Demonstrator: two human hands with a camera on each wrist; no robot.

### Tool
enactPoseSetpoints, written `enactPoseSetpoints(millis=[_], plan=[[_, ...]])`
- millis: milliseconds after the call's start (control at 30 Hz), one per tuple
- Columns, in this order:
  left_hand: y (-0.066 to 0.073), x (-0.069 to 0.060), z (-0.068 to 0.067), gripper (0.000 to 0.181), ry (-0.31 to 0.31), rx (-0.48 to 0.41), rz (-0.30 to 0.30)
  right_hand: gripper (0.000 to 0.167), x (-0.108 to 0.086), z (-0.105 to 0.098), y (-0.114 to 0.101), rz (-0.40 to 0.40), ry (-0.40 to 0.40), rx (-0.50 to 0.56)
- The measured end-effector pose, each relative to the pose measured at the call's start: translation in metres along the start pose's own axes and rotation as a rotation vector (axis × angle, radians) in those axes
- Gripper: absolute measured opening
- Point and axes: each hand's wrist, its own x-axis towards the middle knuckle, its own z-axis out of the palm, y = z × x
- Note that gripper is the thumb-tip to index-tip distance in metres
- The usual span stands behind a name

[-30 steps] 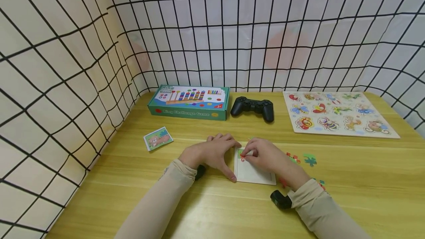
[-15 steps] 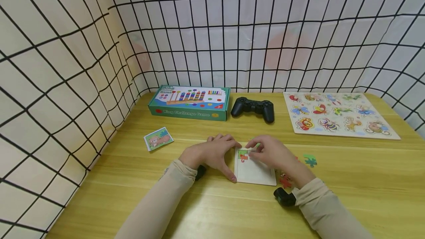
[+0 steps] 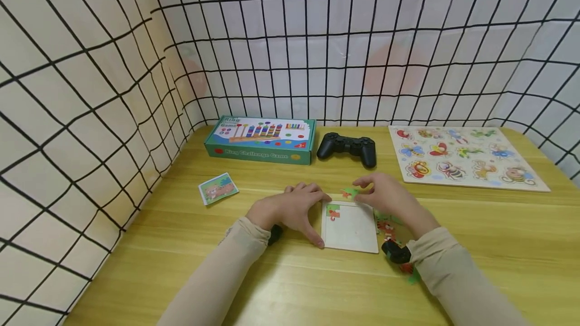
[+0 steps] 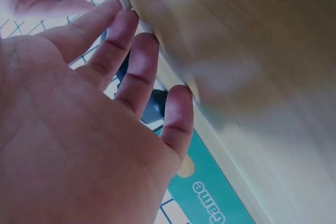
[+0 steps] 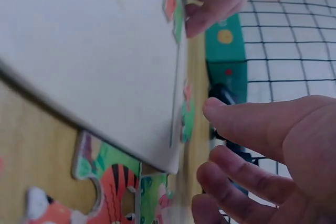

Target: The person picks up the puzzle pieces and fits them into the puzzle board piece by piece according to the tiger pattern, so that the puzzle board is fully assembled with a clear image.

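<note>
Pale puzzle tray (image 3: pixel 355 233), just below the centre of the head view, is touched along its left edge by the left hand's (image 3: pixel 296 210) spread fingers. One corner piece (image 3: pixel 333 211) is laid; the next is apparently being selected. Beyond the tray, a green-orange piece (image 3: pixel 348 193) is neared by the right hand's (image 3: pixel 385 196) parted, ungripping fingers; a pinch seems called for.
</note>
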Motion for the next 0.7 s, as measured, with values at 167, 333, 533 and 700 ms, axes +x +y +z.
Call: enactPoseSetpoints(millis=[167,333,533,700], plan=[[0.000,0.000,0.001,0.102,-0.002,-0.007,0.007,0.043,0.012,0.001,0.002,0.004,-0.030,-0.058],[-0.001,0.000,0.002,0.102,-0.002,-0.008,0.013,0.041,0.017,0.006,0.003,0.005,-0.008,-0.068],[-0.002,0.001,0.003,0.102,-0.007,-0.020,0.011,0.035,0.021,0.009,0.003,0.034,0.008,-0.075],[-0.002,0.001,0.001,0.101,-0.002,-0.017,0.011,0.031,0.022,0.010,0.002,0.044,0.015,-0.078]])
